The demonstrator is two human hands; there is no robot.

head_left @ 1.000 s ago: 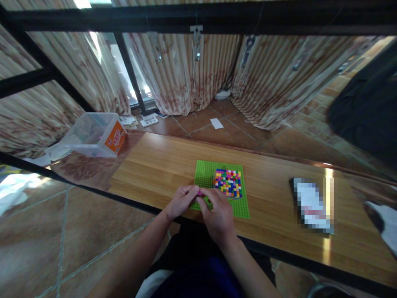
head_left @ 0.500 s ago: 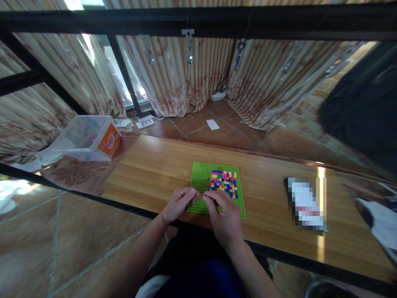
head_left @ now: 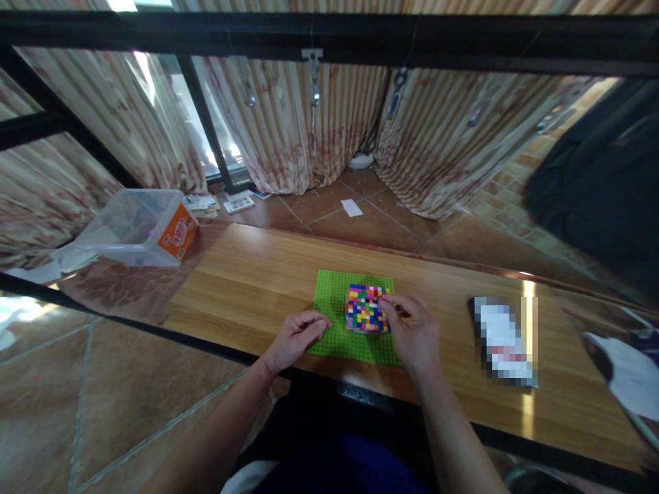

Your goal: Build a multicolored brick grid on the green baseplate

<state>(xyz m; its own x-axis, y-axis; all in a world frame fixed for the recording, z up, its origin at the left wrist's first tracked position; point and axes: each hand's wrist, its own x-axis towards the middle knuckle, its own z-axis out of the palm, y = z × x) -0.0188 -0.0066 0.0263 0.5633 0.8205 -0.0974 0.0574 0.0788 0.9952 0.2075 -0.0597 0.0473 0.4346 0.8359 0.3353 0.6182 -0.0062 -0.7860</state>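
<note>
A green studded baseplate (head_left: 329, 288) lies on the wooden table. On its right part sits a rectangular block of small multicoloured toy bricks (head_left: 366, 309). My right hand (head_left: 416, 333) reaches over the right side of this block, with thumb and forefinger pinched at its top. Whatever is between those fingertips is too small to make out. My left hand (head_left: 298, 336) rests at the baseplate's left front edge, fingers curled and thumb pressed to the forefinger. Any small piece in it is hidden.
A pixelated flat item (head_left: 504, 343) lies on the table (head_left: 247, 274) at the right. Beyond the left end stands a clear plastic bin (head_left: 128, 226) with an orange label. A black bar (head_left: 329, 38) crosses above, before striped curtains (head_left: 278, 123). A dark garment (head_left: 607, 178) hangs at the right.
My right hand has left my left hand's fingertips and moved right, onto the brick block. A small pink piece was at its fingertips before. The left hand has hardly moved.
</note>
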